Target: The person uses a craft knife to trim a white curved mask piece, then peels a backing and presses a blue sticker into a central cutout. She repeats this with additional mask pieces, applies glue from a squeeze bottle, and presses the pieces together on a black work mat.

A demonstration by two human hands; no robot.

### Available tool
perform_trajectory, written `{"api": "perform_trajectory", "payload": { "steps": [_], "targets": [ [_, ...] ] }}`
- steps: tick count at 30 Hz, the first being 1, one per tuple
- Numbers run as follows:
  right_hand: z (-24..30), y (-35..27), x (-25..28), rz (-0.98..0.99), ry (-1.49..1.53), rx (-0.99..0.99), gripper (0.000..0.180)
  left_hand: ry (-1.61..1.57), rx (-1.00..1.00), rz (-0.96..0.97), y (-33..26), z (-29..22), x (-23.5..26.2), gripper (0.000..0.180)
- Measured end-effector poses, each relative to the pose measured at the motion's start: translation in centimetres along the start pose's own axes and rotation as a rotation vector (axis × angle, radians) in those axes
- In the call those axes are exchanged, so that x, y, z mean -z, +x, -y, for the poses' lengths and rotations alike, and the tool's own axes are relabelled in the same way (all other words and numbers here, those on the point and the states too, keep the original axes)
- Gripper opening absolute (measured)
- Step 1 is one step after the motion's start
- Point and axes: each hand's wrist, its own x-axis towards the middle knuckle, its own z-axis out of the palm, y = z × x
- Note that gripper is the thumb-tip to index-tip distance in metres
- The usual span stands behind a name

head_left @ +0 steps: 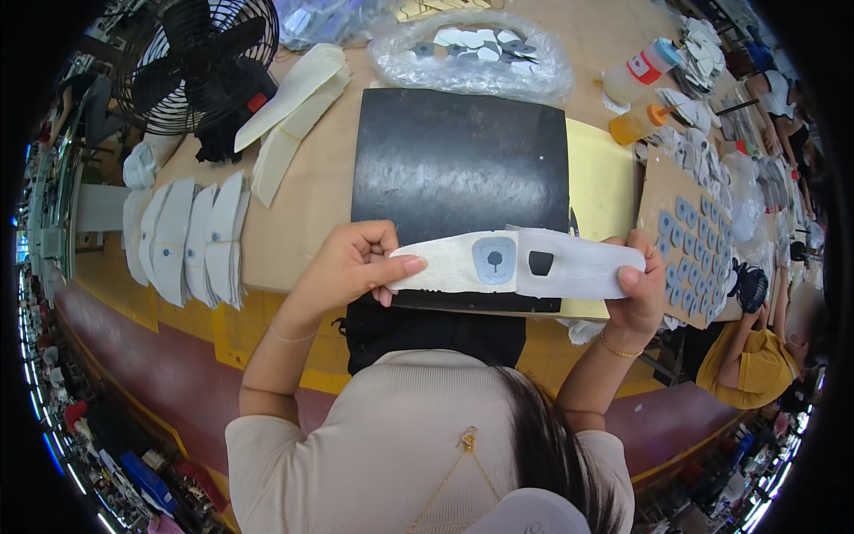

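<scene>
Between my two hands a long white fabric strip (pixel 449 264) is stretched level over the near edge of a black mat (pixel 458 165). A grey-blue patch with a dark tree-like mark (pixel 495 260) sits near its middle. Right of a seam line, the strip has a smoother pale part with a black patch (pixel 540 263). My left hand (pixel 365 262) pinches the left end between thumb and fingers. At the other end, my right hand (pixel 639 276) grips the strip with the thumb on top.
Bundled white strips (pixel 189 240) lie at the left, below a black fan (pixel 196 62). Behind the mat is a plastic bag of cut pieces (pixel 471 58). Two bottles (pixel 640 71) and a cardboard sheet of grey-blue patches (pixel 694 245) are at the right. A person in yellow (pixel 747 360) is beyond.
</scene>
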Motion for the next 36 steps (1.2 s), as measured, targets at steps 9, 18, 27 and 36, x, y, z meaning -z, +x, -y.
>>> {"api": "perform_trajectory", "payload": {
  "steps": [9,18,27,36],
  "targets": [
    [0.4,-0.4,-0.3,-0.018,0.013,0.042,0.036,-0.08,-0.017,0.037,-1.2,-1.3,0.0,0.03],
    [0.8,-0.5,-1.3,-0.04,0.007,0.087,0.038,-0.103,-0.01,0.069,-1.8,-2.4,0.1,0.025],
    [-0.2,-0.8,-0.5,-0.071,-0.131,0.013,0.032,-0.733,-0.11,0.355,-0.1,0.2,-1.5,0.02],
    [-1.1,0.5,-4.5,-0.485,-0.896,0.439,0.017,-1.041,-0.057,0.43,0.7,1.4,-2.2,0.018]
  ]
}}
